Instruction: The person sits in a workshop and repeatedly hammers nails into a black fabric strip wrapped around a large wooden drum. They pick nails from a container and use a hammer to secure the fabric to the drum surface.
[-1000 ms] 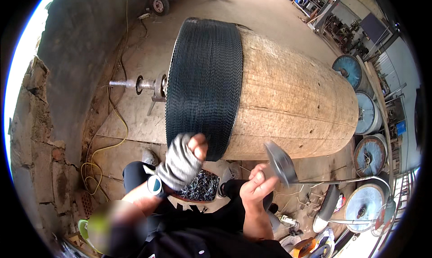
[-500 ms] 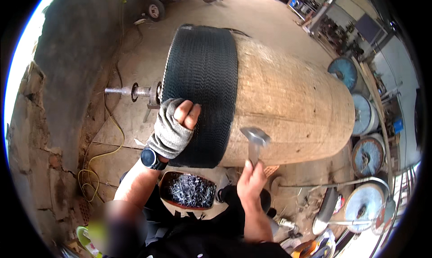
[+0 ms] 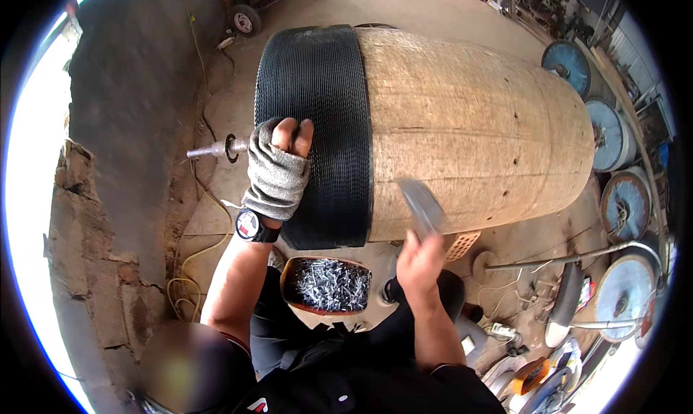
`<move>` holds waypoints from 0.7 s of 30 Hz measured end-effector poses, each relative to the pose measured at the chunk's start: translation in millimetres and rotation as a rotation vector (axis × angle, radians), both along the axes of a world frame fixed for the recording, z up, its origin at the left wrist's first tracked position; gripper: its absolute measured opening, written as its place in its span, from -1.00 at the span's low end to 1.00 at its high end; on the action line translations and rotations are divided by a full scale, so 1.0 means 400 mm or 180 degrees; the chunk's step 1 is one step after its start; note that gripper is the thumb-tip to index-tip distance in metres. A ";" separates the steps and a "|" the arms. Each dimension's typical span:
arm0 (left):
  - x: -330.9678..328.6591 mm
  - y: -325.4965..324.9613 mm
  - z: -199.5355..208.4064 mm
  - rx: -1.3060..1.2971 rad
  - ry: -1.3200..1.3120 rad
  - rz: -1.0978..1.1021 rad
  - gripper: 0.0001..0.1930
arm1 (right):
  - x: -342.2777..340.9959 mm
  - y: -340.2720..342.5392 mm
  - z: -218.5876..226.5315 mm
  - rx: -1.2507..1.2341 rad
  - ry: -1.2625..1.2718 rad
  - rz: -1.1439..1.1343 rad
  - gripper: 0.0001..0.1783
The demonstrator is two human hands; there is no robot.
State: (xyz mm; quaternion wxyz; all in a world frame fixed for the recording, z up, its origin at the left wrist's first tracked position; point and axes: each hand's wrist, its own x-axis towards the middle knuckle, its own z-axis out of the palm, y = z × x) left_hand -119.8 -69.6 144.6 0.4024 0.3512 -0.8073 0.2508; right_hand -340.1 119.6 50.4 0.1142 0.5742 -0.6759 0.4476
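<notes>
A large wooden drum (image 3: 469,132) lies on its side in front of me, its left end covered by a wide black ridged band (image 3: 317,89). My left hand (image 3: 278,176), in a grey fingerless glove, rests against the band's near left part. Its fingers are curled closed, and whatever they may pinch is hidden. My right hand (image 3: 421,262) grips a hammer (image 3: 422,205) by its handle, the head blurred in front of the drum's bare wood. Below the band, between my legs, stands a box (image 3: 289,291) filled with loose metal nails (image 3: 332,284).
A metal shaft (image 3: 209,151) sticks out from the drum's left end. A yellow cord (image 3: 206,251) lies on the floor by the broken wall (image 3: 101,262) at left. Several round drums (image 3: 617,295) line the right side. A wheeled cart's tyre (image 3: 245,20) is far left.
The hammer has swung from nearly upright to tilted left, and my right hand has shifted right. My left hand stays at the band. The whole view has shifted a little.
</notes>
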 end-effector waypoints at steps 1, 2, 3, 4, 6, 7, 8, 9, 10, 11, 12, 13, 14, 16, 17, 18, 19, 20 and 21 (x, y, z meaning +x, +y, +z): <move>-0.015 0.025 0.016 0.0194 -0.0003 -0.0082 -0.37 | -0.004 -0.001 -0.030 0.0401 -0.0306 -0.0118 -0.69; -0.031 0.069 0.029 0.0303 0.0131 -0.0202 -0.36 | -0.003 0.000 -0.051 0.0797 -0.0636 -0.0197 -0.69; -0.030 0.099 0.005 0.0295 0.0298 -0.0518 -0.35 | 0.009 0.010 -0.041 0.0824 -0.0581 -0.0108 -0.72; -0.054 0.111 -0.025 0.0255 0.0522 -0.0867 -0.34 | 0.000 -0.003 -0.034 0.0652 -0.0729 -0.0010 -0.73; -0.108 0.166 -0.055 0.0658 0.0694 -0.1327 -0.35 | 0.005 0.021 -0.035 0.0490 -0.1080 0.0116 -0.75; -0.125 0.177 -0.067 0.0769 0.0713 -0.1307 -0.35 | 0.014 0.026 -0.031 0.0555 -0.1050 0.0113 -0.78; -0.147 0.178 -0.083 0.0864 0.0769 -0.1318 -0.36 | 0.010 0.028 -0.031 0.0610 -0.1055 0.0114 -0.78; -0.159 0.172 -0.094 0.0986 0.0869 -0.1275 -0.35 | 0.008 0.030 -0.031 0.0665 -0.1062 0.0118 -0.78; -0.161 0.169 -0.099 0.1046 0.0881 -0.1236 -0.34 | 0.005 0.032 -0.031 0.0719 -0.1070 0.0127 -0.78; -0.159 0.171 -0.091 0.1146 0.0820 -0.1175 -0.33 | 0.001 0.030 -0.029 0.0679 -0.1039 0.0146 -0.78; -0.157 0.173 -0.081 0.1245 0.0760 -0.1112 -0.33 | -0.001 0.029 -0.027 0.0638 -0.1009 0.0167 -0.78; -0.156 0.173 -0.073 0.1444 0.0788 -0.1121 -0.31 | -0.003 0.027 -0.024 0.0598 -0.0978 0.0190 -0.78; -0.154 0.173 -0.068 0.1646 0.0817 -0.1129 -0.30 | -0.003 0.026 -0.024 0.0584 -0.0978 0.0192 -0.78; -0.158 0.169 -0.055 0.1752 0.0860 -0.1164 -0.28 | -0.005 0.026 -0.023 0.0558 -0.0978 0.0194 -0.78; -0.165 0.163 -0.044 0.1661 0.0869 -0.1171 -0.28 | -0.002 0.024 -0.021 0.0524 -0.0983 0.0252 -0.78; -0.174 0.158 -0.039 0.1571 0.0877 -0.1179 -0.27 | 0.001 0.020 -0.018 0.0489 -0.0988 0.0307 -0.78; -0.184 0.156 -0.040 0.1348 0.0889 -0.1006 -0.27 | 0.004 0.017 -0.013 0.0454 -0.0993 0.0360 -0.78; -0.191 0.156 -0.038 0.1356 0.0859 -0.0884 -0.27 | 0.009 0.015 -0.007 0.0439 -0.1008 0.0398 -0.78; -0.203 0.153 -0.045 0.1314 0.0933 -0.0746 -0.28 | 0.014 0.014 0.001 0.0424 -0.1023 0.0435 -0.77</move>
